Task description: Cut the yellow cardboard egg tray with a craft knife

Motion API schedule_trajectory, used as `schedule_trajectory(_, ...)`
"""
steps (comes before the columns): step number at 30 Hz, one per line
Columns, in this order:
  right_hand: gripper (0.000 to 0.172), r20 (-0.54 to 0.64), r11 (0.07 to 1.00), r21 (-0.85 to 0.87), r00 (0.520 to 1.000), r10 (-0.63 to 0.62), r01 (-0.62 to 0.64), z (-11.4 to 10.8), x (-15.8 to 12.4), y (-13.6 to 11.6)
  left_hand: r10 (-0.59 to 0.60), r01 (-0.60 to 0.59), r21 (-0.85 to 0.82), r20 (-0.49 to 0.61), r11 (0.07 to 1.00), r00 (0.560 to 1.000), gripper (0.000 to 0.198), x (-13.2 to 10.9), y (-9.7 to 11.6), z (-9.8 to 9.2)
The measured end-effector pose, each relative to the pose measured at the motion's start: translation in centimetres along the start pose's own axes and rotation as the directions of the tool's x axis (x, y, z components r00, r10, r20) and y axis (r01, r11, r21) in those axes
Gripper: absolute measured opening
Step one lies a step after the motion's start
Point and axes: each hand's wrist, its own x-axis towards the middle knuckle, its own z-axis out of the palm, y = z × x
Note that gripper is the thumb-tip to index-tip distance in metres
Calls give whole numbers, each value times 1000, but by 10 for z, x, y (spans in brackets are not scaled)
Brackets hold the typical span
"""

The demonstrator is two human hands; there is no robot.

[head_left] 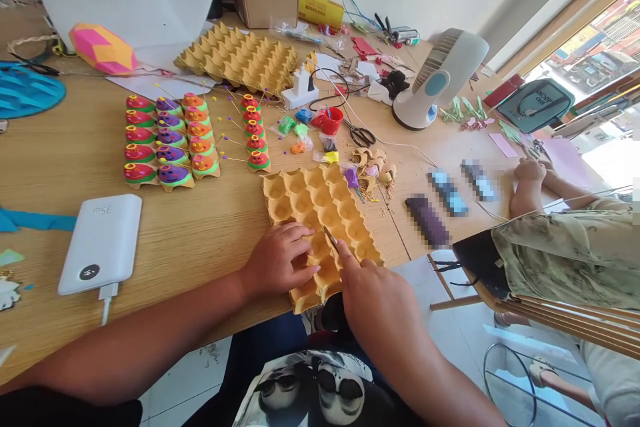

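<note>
A yellowish cardboard egg tray lies at the table's front edge, its near corner jutting past the edge. My left hand holds the tray by its left side, thumb and fingers curved onto the cups. In my right hand is a knife, my index finger stretched along it; its narrow dark blade touches the tray among the middle cups. The knife's handle is hidden in my fist. Beyond the tray stand painted egg-cup pieces in red, purple and orange, with faces and pin-like feelers.
A white power bank with a cable lies left. Behind are another egg tray, scissors, a red cup, clay packets and a fan. Carton scraps lie nearby. Another person's hands rest at right.
</note>
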Motion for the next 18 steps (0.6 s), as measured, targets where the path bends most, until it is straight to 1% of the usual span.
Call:
schedule_trajectory(5, 61, 0, 1000, -17, 1000, -5, 5, -4, 0, -2, -9, 9, 3, 6, 1000, 1000, 24, 1, 1, -1)
schedule_trajectory(9, 66, 30, 1000, -22, 999, -22, 22, -7, 0, -3, -10, 10, 6, 9, 1000, 1000, 22, 1, 1, -1)
schedule_trajectory(12, 70, 46, 1000, -13, 999, -26, 27, -7, 0, -3, -6, 5, 6, 3, 1000, 1000, 22, 1, 1, 0)
schedule_trajectory(18, 71, 62, 1000, -15, 998, -10, 11, -3, -2, -2, 13, -13, 2, 8, 1000, 1000, 23, 2, 0, -1)
